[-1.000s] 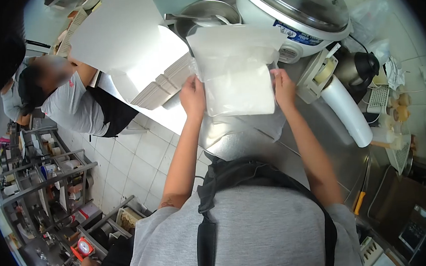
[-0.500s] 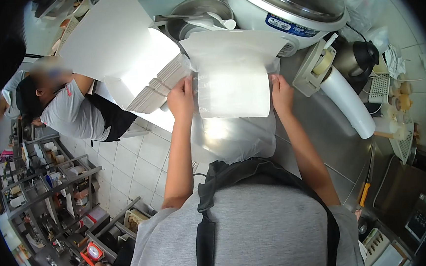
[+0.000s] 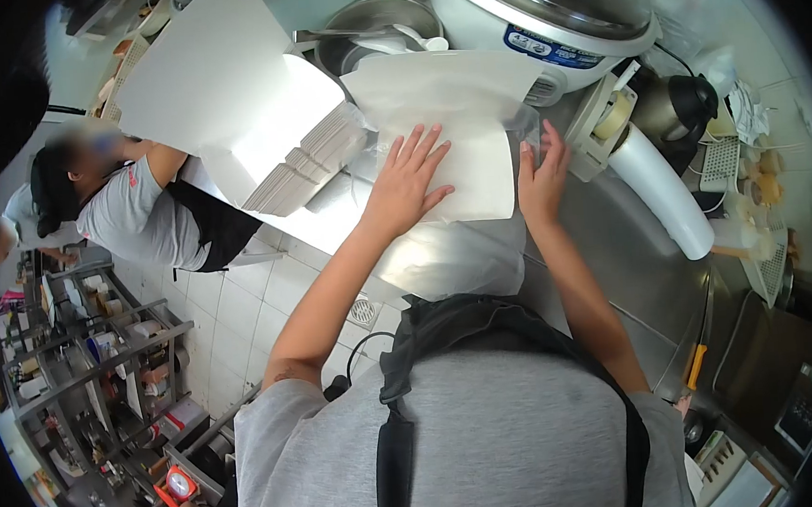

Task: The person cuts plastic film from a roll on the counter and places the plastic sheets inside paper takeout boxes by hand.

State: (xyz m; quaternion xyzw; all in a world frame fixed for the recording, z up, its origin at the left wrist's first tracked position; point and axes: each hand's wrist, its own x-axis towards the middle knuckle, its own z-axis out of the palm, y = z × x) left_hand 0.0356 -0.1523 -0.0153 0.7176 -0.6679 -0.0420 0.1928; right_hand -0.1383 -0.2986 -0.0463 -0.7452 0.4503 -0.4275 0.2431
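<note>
A white folded paperboard box (image 3: 481,178) lies in front of me, its wide flap (image 3: 446,86) spread at the far end. My left hand (image 3: 412,180) rests flat on the board with its fingers spread. Along the right edge is my right hand (image 3: 541,170), upright, fingers loosely apart, with nothing visibly held. Clear plastic (image 3: 458,259) lies under the board and shows toward my body. To the left stands a stack of flattened white boxes (image 3: 301,171), its top sheet raised upward.
A large rice cooker (image 3: 540,18) and a metal bowl with utensils (image 3: 380,15) stand behind. At right are a tape dispenser (image 3: 591,132), a plastic film roll (image 3: 661,193) and a kettle (image 3: 678,107). A co-worker (image 3: 139,201) is at left; an orange scale (image 3: 179,481) is lower left.
My left hand has left the board's left edge and now lies flat on top of it. My right hand's fingers have loosened and spread at the right edge.
</note>
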